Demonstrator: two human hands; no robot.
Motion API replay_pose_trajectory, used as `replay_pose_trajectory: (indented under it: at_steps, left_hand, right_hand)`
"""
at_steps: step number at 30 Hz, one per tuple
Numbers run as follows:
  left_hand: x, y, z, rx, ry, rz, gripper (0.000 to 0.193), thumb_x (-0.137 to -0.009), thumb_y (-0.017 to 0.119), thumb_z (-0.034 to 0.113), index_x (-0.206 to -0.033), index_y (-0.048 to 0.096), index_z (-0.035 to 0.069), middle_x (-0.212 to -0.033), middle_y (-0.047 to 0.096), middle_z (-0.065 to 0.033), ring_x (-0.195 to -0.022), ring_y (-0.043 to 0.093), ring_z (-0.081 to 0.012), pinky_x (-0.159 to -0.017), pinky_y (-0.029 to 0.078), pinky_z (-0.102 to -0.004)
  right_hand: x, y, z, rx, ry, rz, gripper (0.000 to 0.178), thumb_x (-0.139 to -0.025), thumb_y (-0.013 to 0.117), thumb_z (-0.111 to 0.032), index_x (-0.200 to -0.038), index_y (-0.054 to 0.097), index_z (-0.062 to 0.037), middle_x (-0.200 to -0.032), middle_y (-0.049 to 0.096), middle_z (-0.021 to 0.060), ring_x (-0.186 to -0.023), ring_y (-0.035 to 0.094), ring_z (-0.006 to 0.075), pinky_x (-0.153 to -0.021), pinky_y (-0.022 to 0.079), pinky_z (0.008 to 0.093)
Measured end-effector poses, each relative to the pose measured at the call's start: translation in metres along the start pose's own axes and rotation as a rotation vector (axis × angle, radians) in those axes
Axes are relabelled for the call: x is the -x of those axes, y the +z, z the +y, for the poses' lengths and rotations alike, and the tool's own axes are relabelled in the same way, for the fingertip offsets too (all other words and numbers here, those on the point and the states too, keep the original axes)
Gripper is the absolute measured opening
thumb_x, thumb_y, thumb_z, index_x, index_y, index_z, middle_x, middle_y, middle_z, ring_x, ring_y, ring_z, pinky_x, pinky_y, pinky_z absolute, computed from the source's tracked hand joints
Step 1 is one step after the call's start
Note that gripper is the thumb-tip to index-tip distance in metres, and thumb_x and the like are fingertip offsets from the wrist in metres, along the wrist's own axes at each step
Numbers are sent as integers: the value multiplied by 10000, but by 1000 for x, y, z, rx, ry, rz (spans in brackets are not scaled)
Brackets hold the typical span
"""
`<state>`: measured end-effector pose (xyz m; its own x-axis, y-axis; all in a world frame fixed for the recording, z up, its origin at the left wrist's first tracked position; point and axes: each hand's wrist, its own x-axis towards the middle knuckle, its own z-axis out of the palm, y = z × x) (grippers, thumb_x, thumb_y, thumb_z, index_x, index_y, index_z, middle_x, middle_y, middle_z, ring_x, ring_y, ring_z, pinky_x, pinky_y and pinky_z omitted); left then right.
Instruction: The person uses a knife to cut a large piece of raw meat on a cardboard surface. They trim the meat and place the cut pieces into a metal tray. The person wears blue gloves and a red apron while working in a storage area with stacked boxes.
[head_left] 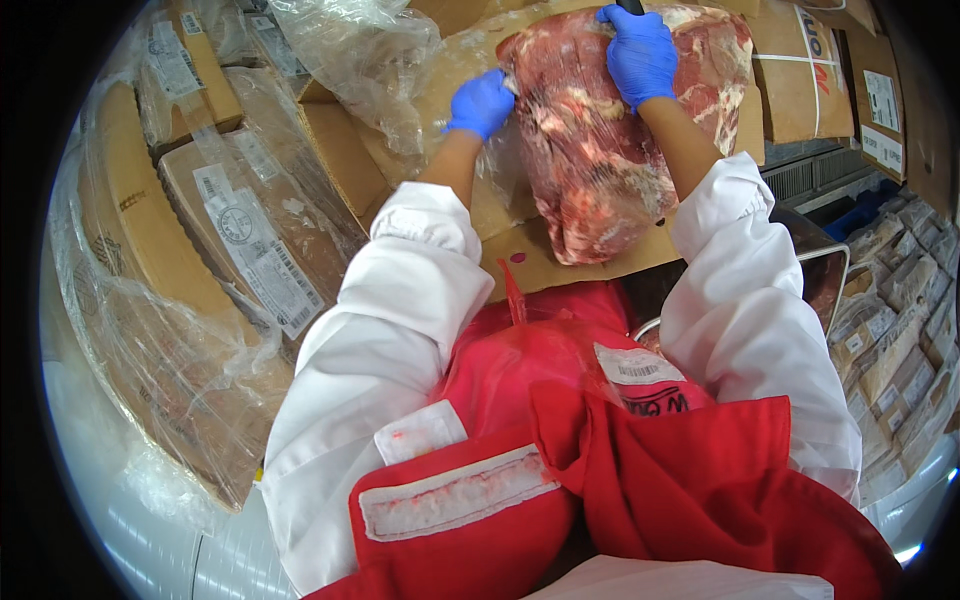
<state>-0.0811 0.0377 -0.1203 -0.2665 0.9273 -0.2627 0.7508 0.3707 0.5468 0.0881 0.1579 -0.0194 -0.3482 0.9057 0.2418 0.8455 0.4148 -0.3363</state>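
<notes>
A big slab of raw red meat (600,160) in clear plastic wrap lies on flattened cardboard (540,265) in front of me. My left hand (480,103), in a blue glove, pinches the plastic wrap at the slab's left edge. My right hand (640,52), also blue-gloved, rests on the top of the slab and grips a dark handle that shows just above the fingers; the rest of that tool is hidden. I wear white sleeves and a red apron (620,450).
Stacked cardboard boxes (240,230) with labels, partly under loose clear plastic film (360,60), fill the left. More boxes (820,80) stand at the top right. A metal-rimmed cart (825,265) and several wrapped packages (900,330) sit to the right.
</notes>
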Motion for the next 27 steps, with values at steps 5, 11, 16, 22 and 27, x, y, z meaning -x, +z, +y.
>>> replay_pose_trajectory:
  at_steps: [5, 11, 16, 22, 27]
  left_hand:
    - [-30, -30, 0, -154, 101, -62, 311, -811, 436, 295, -908, 631, 73, -949, 618, -226, -875, 592, -391, -789, 467, -464]
    - [-17, -45, -5, -235, 200, -97, 320, -811, 404, 255, -956, 610, 58, -956, 615, -214, -881, 575, -413, -808, 450, -465]
    - [3, -47, -17, -149, 218, -74, 297, -822, 392, 214, -918, 605, 31, -947, 620, -208, -863, 584, -403, -802, 458, -464]
    - [23, -23, -30, -68, 247, -93, 292, -820, 399, 203, -885, 627, 33, -937, 621, -213, -855, 592, -397, -786, 467, -466]
    - [46, -25, -29, -19, 281, -139, 312, -816, 415, 230, -906, 647, 41, -974, 617, -212, -886, 596, -388, -794, 471, -464]
  right_hand:
    - [-8, 7, 6, -115, 41, 47, 146, -802, 505, -207, -782, 602, -100, -750, 575, 180, -671, 576, 346, -569, 437, 450]
    - [-3, -1, 9, -325, -84, 73, 195, -851, 509, -260, -846, 627, -105, -754, 594, 153, -718, 579, 312, -628, 448, 404]
    - [73, -112, -29, -456, -215, -123, 508, -792, 490, -18, -1258, 489, -219, -1068, 565, 240, -964, 565, 380, -803, 464, 470]
    - [223, -213, -89, -305, -57, -506, 588, -814, 487, -9, -1374, 315, -57, -1029, 554, 277, -939, 569, 381, -801, 447, 415]
    - [288, -192, -112, -46, 72, -658, 679, -794, 512, -54, -1411, 233, -99, -839, 549, 266, -720, 554, 405, -659, 454, 464]
